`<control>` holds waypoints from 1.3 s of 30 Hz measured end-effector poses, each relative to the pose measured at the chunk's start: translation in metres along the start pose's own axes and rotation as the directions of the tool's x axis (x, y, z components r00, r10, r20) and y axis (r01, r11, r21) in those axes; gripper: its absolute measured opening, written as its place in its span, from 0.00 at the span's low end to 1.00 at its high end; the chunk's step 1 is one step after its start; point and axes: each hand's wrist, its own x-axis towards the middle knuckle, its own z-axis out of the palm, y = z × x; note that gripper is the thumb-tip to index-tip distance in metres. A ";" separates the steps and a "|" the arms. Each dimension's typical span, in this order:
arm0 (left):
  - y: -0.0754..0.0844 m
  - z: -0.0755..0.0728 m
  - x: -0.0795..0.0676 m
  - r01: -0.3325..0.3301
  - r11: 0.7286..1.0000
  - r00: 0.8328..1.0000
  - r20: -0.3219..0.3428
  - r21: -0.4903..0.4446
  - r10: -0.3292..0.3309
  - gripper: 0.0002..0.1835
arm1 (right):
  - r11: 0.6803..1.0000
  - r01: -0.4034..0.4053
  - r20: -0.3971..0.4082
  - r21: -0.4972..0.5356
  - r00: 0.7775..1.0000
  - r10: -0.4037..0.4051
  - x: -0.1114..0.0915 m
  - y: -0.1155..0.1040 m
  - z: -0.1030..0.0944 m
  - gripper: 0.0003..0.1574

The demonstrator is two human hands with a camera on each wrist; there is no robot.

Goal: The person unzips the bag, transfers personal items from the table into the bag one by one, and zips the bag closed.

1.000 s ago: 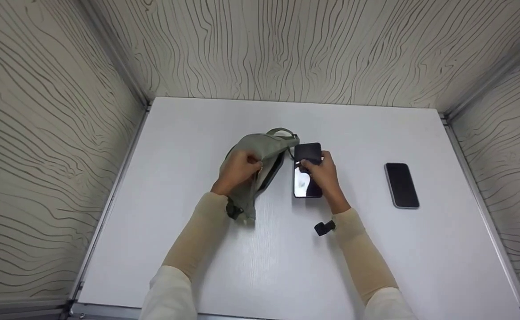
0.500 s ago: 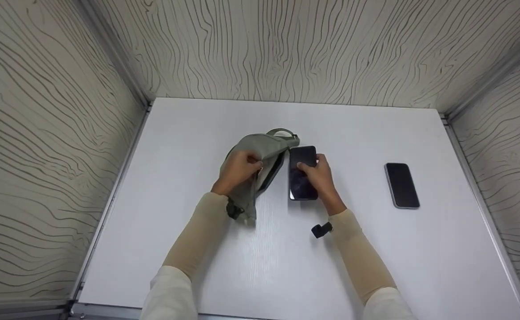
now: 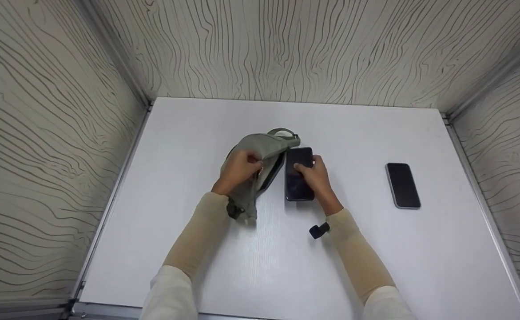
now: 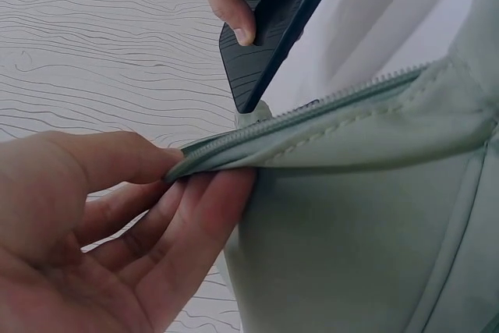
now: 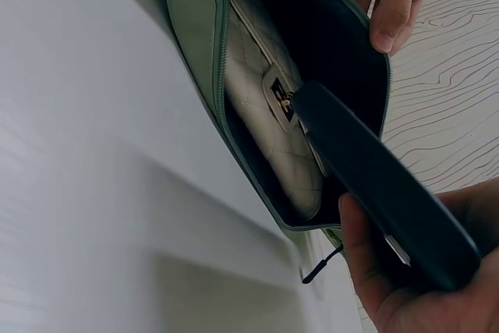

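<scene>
A sage-green sling bag (image 3: 253, 144) lies on the white table with its zipped mouth open toward the right. My left hand (image 3: 238, 169) pinches the zippered edge (image 4: 312, 118) of that mouth between thumb and fingers. Inside, a beige quilted purse (image 5: 269, 115) with a turn-lock clasp shows in the right wrist view. My right hand (image 3: 316, 176) grips a black smartphone (image 3: 299, 189), thumb across its screen, just right of the opening. In the right wrist view the phone's near end overlaps the mouth; whether it is inside or touching I cannot tell.
A second smartphone (image 3: 402, 186) lies flat, screen up, on the right side of the table (image 3: 260, 275). Wood-patterned panels (image 3: 260, 53) enclose the back and both sides. A zipper pull (image 5: 321, 265) hangs from the end of the bag's opening.
My right hand has moved the smartphone a short way left, up to the bag's mouth, and the bright reflection has left its screen. My left hand keeps its place on the bag edge.
</scene>
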 end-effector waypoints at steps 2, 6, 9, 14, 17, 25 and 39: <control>0.000 0.000 0.000 -0.004 1.000 1.000 -0.004 0.013 0.004 0.09 | 1.000 -0.004 0.003 0.016 1.000 0.004 0.000 0.001 0.002 0.38; 0.000 0.001 0.000 -0.008 1.000 1.000 -0.010 0.018 0.008 0.09 | 0.999 0.005 -0.003 0.032 1.000 -0.005 -0.001 0.001 0.004 0.38; 0.000 0.001 0.000 -0.004 1.000 1.000 -0.009 0.009 0.004 0.08 | 0.999 0.011 -0.009 0.031 1.000 -0.010 -0.001 0.000 0.006 0.38; 0.001 0.001 0.001 0.004 1.000 1.000 -0.008 0.008 -0.003 0.08 | 0.999 0.003 -0.011 0.032 1.000 -0.003 -0.001 -0.002 0.010 0.38; 0.002 0.000 0.001 0.012 1.000 1.000 -0.006 0.006 -0.012 0.08 | 0.999 0.003 -0.010 0.038 1.000 -0.003 0.000 -0.002 0.012 0.38; 0.003 0.001 0.000 0.014 1.000 1.000 -0.006 0.003 -0.014 0.09 | 1.000 -0.005 -0.009 0.027 1.000 0.005 0.001 0.000 0.016 0.39; 0.004 0.001 -0.002 0.010 1.000 1.000 0.006 -0.012 -0.010 0.10 | 0.997 -0.017 0.024 0.075 1.000 0.015 -0.002 0.001 0.022 0.37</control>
